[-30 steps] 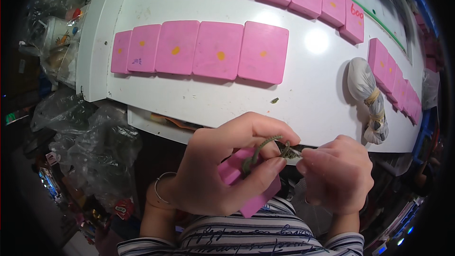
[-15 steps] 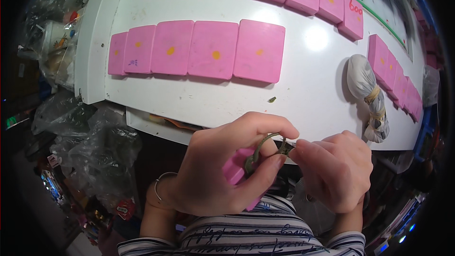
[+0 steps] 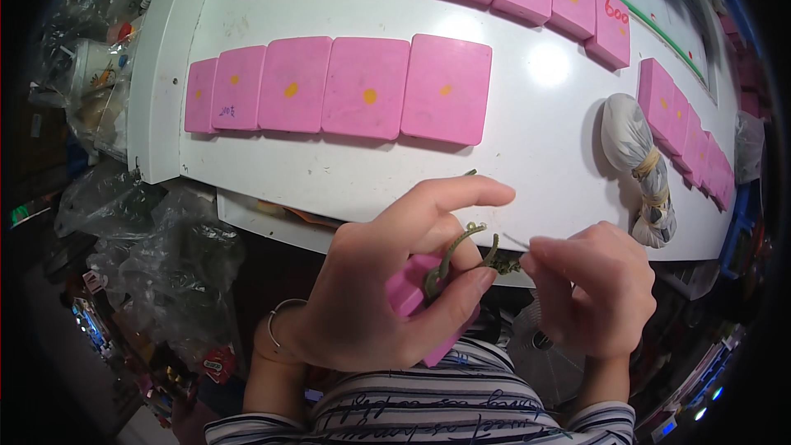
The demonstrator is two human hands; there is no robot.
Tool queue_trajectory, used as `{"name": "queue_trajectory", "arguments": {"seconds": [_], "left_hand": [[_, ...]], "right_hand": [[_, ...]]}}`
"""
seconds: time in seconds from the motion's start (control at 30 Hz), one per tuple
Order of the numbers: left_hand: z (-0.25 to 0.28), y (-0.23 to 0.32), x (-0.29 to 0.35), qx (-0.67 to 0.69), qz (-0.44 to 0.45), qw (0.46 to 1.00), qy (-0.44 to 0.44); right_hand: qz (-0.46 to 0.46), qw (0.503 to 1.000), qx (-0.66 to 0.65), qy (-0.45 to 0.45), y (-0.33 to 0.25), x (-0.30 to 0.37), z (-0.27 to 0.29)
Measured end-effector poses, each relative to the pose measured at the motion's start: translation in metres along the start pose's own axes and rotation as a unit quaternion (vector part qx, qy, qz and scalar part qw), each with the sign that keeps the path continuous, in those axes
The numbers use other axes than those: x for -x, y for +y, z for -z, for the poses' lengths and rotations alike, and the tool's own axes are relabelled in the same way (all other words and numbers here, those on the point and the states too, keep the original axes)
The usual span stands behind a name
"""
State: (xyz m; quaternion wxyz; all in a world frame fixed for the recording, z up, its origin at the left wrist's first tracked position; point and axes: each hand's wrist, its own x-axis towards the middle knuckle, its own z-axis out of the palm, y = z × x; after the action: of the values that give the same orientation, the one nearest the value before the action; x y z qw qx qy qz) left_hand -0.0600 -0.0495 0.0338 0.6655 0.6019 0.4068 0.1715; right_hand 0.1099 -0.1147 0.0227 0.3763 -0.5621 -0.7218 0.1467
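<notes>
My left hand (image 3: 387, 280) is pinching a green, curled, stem-like piece (image 3: 449, 257) between thumb and fingers, its index finger stretched out above. A crumbly, darker green end (image 3: 504, 264) sticks out past the thumb toward my right hand. A pink block (image 3: 406, 287) shows within the curve of my left hand, mostly hidden behind it; whether the fingers grip it I cannot tell. My right hand (image 3: 589, 284) has its fingers pressed together on a thin, pale, needle-like tool (image 3: 517, 242), whose tip points toward the green piece. The tool's other end is hidden in the hand.
Pink blocks with yellow dots stand in a row (image 3: 288, 86) on the white table (image 3: 544, 156), with more behind and at the right. A tied plastic bundle (image 3: 630, 140) lies to the right. Clear plastic bags (image 3: 177, 255) hang at the left, beside an open drawer (image 3: 272, 218).
My right hand has moved slightly right and down, away from the left fingers, and the needle-like tip now shows. My left index finger has lifted off the green piece, whose curled top has opened.
</notes>
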Motion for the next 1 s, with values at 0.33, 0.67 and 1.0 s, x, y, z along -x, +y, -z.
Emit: {"name": "queue_trajectory", "arguments": {"seconds": [0.33,0.67,1.0], "left_hand": [[-0.004,-0.002,0.001,-0.038,-0.038,0.999,0.009],[-0.006,-0.006,-0.001,-0.027,-0.084,0.996,0.003],[-0.004,-0.014,-0.005,-0.007,-0.219,0.975,0.025]], "right_hand": [[-0.014,0.993,0.086,0.079,0.0,-0.001,-0.007],[-0.14,0.971,-0.168,0.093,-0.005,0.002,-0.011],[-0.102,0.948,-0.301,0.023,-0.002,-0.007,-0.001]]}}
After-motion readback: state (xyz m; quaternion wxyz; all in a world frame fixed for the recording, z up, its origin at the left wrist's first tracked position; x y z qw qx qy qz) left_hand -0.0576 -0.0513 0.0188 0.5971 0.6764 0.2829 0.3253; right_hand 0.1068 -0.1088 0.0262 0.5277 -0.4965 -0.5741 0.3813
